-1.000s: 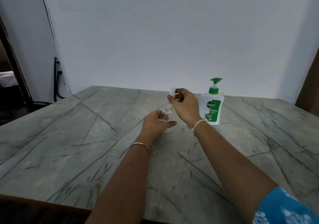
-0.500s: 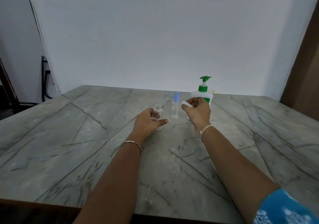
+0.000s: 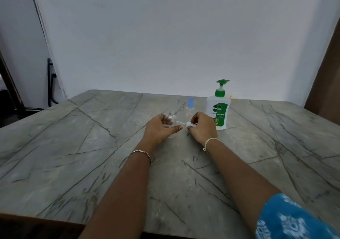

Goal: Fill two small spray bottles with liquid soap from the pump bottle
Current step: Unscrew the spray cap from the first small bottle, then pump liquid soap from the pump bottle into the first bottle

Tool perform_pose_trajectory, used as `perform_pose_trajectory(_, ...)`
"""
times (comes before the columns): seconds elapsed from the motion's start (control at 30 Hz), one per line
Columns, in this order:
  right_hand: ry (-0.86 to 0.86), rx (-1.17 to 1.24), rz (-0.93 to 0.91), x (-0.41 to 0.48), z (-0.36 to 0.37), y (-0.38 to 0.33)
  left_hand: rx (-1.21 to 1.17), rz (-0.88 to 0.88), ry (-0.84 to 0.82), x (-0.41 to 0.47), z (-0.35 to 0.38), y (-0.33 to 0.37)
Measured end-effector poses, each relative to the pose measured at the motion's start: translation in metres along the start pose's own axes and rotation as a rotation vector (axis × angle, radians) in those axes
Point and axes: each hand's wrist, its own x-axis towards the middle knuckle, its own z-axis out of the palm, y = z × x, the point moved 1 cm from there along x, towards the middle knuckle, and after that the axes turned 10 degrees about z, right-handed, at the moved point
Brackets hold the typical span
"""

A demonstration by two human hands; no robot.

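Head view: a grey veined stone surface (image 3: pixel 73 146) set against a pale wall (image 3: pixel 165 36), with both hands reaching forward over it.
Left hand (image 3: pixel 160 130): fingers curled round a small clear plastic spray bottle (image 3: pixel 170 119), which stands upright on the surface with its threaded neck uncovered.
Right hand (image 3: pixel 203 128): low over the surface just right of that bottle, fingertips pinching a white spray head (image 3: pixel 189 124). Its thin dip tube (image 3: pixel 179 122) points left toward the open bottle.
Second bottle: a clear spray bottle with a pale blue cap (image 3: pixel 190 108) stands just behind the hands, capped.
Pump bottle: a white soap pump bottle with green pump and label (image 3: pixel 218 109) stands upright just beyond the right hand, untouched.
Risk: the open bottle looks light and narrow-necked, so thick soap could miss the neck and smear the surface if the nozzle is off-centre. The spray head may roll once laid down, and its tube could pick up dirt.
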Motion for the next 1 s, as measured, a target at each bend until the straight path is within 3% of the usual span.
perform_pose_trajectory(0.53,0.041,-0.017,0.024,-0.007,-0.021,0.003,-0.1,-0.022,-0.027,-0.004,-0.004,0.0)
perform_pose_trajectory(0.83,0.421,0.038,0.021,-0.002,-0.068,0.007,-0.072,0.017,-0.055,-0.01,0.005,0.009)
perform_pose_trajectory(1.0,0.428,-0.078,-0.008,0.02,-0.069,0.008,-0.061,0.05,-0.074,-0.007,0.016,0.011)
